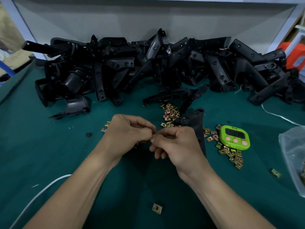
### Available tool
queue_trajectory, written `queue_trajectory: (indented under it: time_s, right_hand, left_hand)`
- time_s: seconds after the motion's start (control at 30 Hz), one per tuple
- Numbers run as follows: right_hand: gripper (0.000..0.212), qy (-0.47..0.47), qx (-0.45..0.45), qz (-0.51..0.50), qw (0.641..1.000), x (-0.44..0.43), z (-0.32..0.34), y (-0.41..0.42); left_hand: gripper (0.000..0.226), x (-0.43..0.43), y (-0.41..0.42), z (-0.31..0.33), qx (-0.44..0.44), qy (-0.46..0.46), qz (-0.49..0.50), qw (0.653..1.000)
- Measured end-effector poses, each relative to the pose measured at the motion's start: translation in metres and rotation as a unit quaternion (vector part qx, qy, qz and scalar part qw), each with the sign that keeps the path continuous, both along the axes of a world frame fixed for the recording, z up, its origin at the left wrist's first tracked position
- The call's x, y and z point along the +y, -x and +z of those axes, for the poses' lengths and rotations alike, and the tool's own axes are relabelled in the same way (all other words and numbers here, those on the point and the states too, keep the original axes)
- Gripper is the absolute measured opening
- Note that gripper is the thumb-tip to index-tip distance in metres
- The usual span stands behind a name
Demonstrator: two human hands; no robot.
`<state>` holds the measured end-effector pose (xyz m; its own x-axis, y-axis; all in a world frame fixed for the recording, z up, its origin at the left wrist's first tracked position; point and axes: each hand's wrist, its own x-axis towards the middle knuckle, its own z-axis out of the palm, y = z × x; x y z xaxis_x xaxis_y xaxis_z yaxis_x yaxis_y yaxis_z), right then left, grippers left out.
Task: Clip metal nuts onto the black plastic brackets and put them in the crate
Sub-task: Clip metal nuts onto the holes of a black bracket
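1. A small thing sits where the two hands meet, above the green mat. The fingertips cover it almost wholly, so whether it is a nut cannot be told.
2. The left hand has its fingers curled in, with thumb and forefinger pressed together on the small thing from the left.
3. The right hand pinches it from the right with thumb and forefinger; its other fingers are curled under the palm.
4. One black bracket lies flat on the mat, partly under the right hand, and its holed end shows beyond the knuckles.
5. Loose nuts lie in a heap just beyond the hands. More lie beside the left hand and to the right, and a single nut lies between the forearms.
6. A green timer rests right of the bracket, among the nuts.
7. A pile of brackets fills the back of the mat.
8. A clear plastic bag lies at the right edge, and a white cord crosses the near left corner.
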<state>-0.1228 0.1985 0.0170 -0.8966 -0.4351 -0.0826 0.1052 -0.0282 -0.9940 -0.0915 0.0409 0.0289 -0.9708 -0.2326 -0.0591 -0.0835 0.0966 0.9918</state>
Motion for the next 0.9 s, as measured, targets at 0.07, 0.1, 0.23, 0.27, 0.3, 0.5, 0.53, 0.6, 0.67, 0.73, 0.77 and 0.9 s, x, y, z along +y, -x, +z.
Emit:
queue_trajectory:
  time_s: [0.07, 0.1, 0.23, 0.27, 0.3, 0.5, 0.53, 0.6, 0.67, 0.73, 0.77, 0.9]
  right_hand:
    - [0.018, -0.001, 0.013, 0.005, 1.0, 0.001, 0.001, 0.001]
    - [0.015, 0.001, 0.016, 0.008, 1.0, 0.001, 0.002, 0.002]
    - [0.01, -0.006, 0.016, 0.015, 1.0, 0.003, 0.002, 0.004]
    - [0.01, -0.013, 0.017, 0.016, 1.0, 0.003, 0.002, 0.004]
    - [0.011, -0.019, 0.016, 0.02, 1.0, 0.004, 0.003, 0.005]
    - [0.019, -0.017, -0.005, 0.042, 0.999, 0.007, 0.005, 0.003]
    - [0.018, -0.012, -0.008, 0.041, 0.999, 0.007, 0.005, 0.003]
    - [0.019, 0.003, -0.018, 0.033, 0.999, 0.006, 0.006, 0.003]
    - [0.024, 0.026, -0.039, 0.028, 0.999, 0.005, 0.007, 0.002]
    - [0.027, 0.055, -0.074, 0.028, 0.995, 0.003, 0.008, 0.0]
    - [0.027, 0.065, -0.09, 0.028, 0.993, 0.003, 0.009, -0.001]
    - [0.026, 0.087, -0.135, 0.03, 0.987, 0.003, 0.01, -0.001]
  left_hand:
    - [0.021, -0.003, -0.003, 0.001, 0.029, 0.062, -0.012, 0.998]
    - [0.022, -0.004, -0.003, 0.001, 0.044, 0.077, -0.016, 0.996]
    - [0.02, -0.008, -0.005, 0.0, 0.068, 0.057, -0.03, 0.996]
    - [0.02, -0.009, -0.005, 0.0, 0.069, 0.051, -0.034, 0.996]
    - [0.02, -0.009, -0.006, 0.0, 0.07, 0.047, -0.038, 0.996]
    - [0.021, -0.008, -0.005, 0.001, 0.076, 0.067, -0.025, 0.995]
    - [0.018, -0.007, -0.005, 0.001, 0.079, 0.08, -0.016, 0.994]
    - [0.013, -0.003, -0.004, 0.0, 0.09, 0.109, 0.002, 0.99]
    - [0.01, 0.001, -0.003, -0.001, 0.109, 0.115, 0.016, 0.987]
    - [0.009, 0.004, -0.002, -0.002, 0.121, 0.092, 0.029, 0.988]
    - [0.009, 0.005, -0.001, -0.003, 0.123, 0.073, 0.035, 0.989]
    - [0.014, 0.009, 0.003, -0.004, 0.104, 0.004, 0.05, 0.993]
